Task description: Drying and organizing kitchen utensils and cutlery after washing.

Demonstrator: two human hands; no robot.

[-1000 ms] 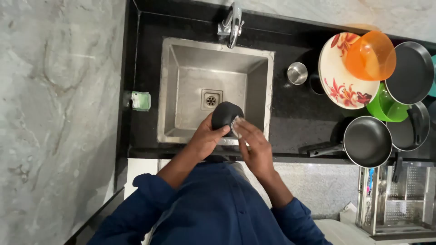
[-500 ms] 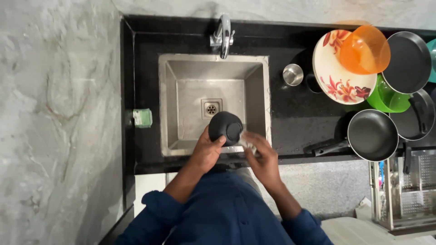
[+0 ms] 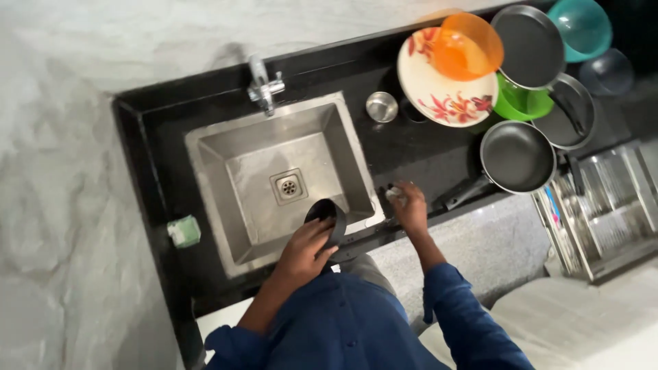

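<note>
Small black bowl: tipped on edge over the near rim of the steel sink, likely so it drains; left hand fingers wrapped around it. Right hand: on the black counter beside the sink, fingers closed over a pale scrubber. Frying pan right.

We've got a steel sink in a black counter, tap at its 12 o'clock and a green soap bar out at 8. Over at 2 o'clock sit a small steel cup, a flowered plate with an orange bowl on it, and a black frying pan. A dish rack stands at 4.
</note>
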